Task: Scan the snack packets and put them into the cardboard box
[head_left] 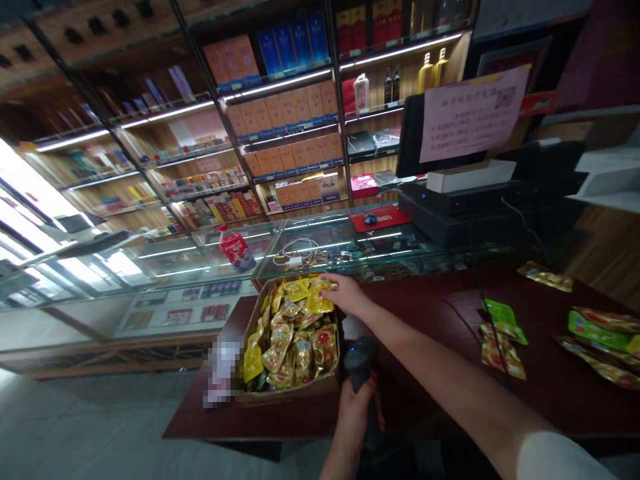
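Observation:
My left hand [354, 403] is wrapped round the handle of a dark barcode scanner [361, 357], just in front of the box's right corner. Reaching over the table, my right hand [345, 293] has its fingertips on a yellow snack packet [320, 297] at the box's far right edge. The cardboard box [305, 393] is filled with several gold snack packets [278, 348] and yellow ones, all lying jumbled. Another yellow packet [253, 357] leans at the box's left wall.
On the dark red table [425, 313], a green packet [505, 320] and several gold packets [600, 360] lie to the right. A glass counter [320, 233] behind bears a mouse [370, 219], a white cable [295, 260], a red bag [235, 248] and a monitor [413, 137]. Stocked shelves stand beyond.

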`<state>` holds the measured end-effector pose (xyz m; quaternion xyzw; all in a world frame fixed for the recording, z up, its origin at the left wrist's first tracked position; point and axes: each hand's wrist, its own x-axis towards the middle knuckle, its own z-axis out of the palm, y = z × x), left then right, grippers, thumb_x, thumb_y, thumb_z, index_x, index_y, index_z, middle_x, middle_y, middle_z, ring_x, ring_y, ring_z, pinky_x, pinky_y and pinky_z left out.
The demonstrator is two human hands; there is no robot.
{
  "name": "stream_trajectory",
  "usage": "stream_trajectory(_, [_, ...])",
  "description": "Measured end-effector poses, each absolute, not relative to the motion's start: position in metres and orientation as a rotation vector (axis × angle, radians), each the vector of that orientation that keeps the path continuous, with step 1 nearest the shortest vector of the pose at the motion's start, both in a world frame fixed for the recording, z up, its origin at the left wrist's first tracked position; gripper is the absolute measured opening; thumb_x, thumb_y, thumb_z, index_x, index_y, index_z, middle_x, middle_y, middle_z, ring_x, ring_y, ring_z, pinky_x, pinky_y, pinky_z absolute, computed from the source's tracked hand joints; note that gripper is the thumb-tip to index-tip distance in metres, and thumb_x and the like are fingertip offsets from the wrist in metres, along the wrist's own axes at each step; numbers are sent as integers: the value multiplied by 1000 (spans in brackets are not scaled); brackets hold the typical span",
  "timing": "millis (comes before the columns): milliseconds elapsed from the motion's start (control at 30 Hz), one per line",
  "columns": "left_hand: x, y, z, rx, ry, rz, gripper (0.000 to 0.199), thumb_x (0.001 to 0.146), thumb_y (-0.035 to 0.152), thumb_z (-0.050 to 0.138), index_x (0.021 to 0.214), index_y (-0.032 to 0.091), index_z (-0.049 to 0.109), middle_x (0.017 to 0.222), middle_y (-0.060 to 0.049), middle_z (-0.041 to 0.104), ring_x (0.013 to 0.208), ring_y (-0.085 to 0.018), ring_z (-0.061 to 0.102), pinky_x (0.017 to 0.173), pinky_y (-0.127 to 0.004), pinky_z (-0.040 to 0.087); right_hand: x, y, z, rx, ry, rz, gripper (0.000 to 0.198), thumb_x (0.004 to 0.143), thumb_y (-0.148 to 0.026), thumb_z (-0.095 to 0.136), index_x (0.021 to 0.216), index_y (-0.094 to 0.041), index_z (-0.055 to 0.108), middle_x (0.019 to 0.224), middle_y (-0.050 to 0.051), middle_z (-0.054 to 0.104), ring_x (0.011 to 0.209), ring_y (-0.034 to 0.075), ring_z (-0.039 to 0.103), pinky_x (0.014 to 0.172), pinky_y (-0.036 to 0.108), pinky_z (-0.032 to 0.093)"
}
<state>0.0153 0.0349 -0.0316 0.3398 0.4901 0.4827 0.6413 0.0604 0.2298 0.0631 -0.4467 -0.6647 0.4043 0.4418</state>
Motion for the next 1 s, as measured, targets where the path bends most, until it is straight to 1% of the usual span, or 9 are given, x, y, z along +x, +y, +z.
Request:
stream_trajectory(167, [12, 35, -41, 784, 1144, 1118, 52, 66, 64, 72, 84, 17, 58, 44, 5, 53, 29, -11, 46, 31, -22, 37, -10, 221, 85, -1086, -1818, 907, 42, 70, -25, 79, 111, -21, 73, 102, 5, 75, 94, 23, 69, 90, 37, 54])
stream_trajectory(267, [10, 35, -42, 788, 1129, 1125, 51, 66, 63, 72, 80, 17, 57, 45, 4, 53, 30, -12, 47, 31, -22, 38, -2, 210, 83, -1066, -1859, 757, 38, 75, -24, 73, 113, -20, 72, 115, 8, 70, 110, 25, 64, 101, 39, 48])
stream_trajectory(433, [9, 33, -36, 769, 1103, 1105, 57, 64, 64, 75, 92, 18, 57, 47, 7, 54, 29, -10, 45, 31, -21, 38, 101, 187, 27, -1251, -1783, 421, 32, 85, -22, 57, 114, -21, 70, 116, 9, 69, 112, 22, 62, 103, 37, 47])
stream_trajectory(533, [10, 33, -35, 787, 1079, 1114, 57, 67, 63, 74, 96, 18, 56, 50, 7, 55, 30, -9, 46, 31, -20, 38, 187, 166, -19, -1677, -1653, 234, 39, 87, -30, 55, 123, -20, 66, 129, 15, 63, 121, 32, 56, 103, 50, 45])
stream_trajectory(633, [12, 34, -37, 799, 1106, 1125, 58, 67, 64, 74, 96, 18, 56, 51, 7, 55, 30, -9, 46, 30, -19, 37, 260, 149, -47, -2023, -1519, 52, 50, 87, -38, 55, 132, -17, 60, 141, 21, 53, 135, 43, 42, 104, 64, 36])
stream_trajectory(700, [13, 36, -39, 815, 1120, 1128, 58, 68, 64, 74, 96, 17, 56, 51, 7, 55, 30, -9, 46, 30, -19, 38, 298, 144, -52, -2191, -1427, -25, 61, 87, -43, 53, 138, -9, 54, 146, 28, 44, 140, 48, 31, 105, 69, 29])
stream_trajectory(767, [14, 38, -41, 820, 1132, 1125, 58, 67, 65, 74, 96, 17, 56, 50, 7, 55, 29, -10, 46, 29, -19, 38, 326, 145, -50, -2332, -1317, -30, 70, 89, -44, 48, 143, 1, 45, 147, 35, 38, 141, 51, 26, 105, 72, 24])
stream_trajectory(867, [13, 38, -41, 808, 1151, 1120, 61, 64, 67, 75, 95, 17, 57, 49, 7, 54, 28, -10, 46, 29, -20, 38, 357, 156, -45, -2502, -1143, 45, 71, 91, -41, 40, 144, 6, 40, 141, 39, 43, 139, 53, 30, 103, 75, 22])
stream_trajectory(1000, [11, 37, -39, 797, 1150, 1105, 60, 63, 65, 77, 96, 17, 58, 51, 6, 56, 30, -11, 49, 31, -20, 41, 377, 174, -41, -2576, -1145, 201, 60, 92, -29, 36, 140, 4, 47, 128, 37, 56, 128, 50, 46, 99, 66, 35])
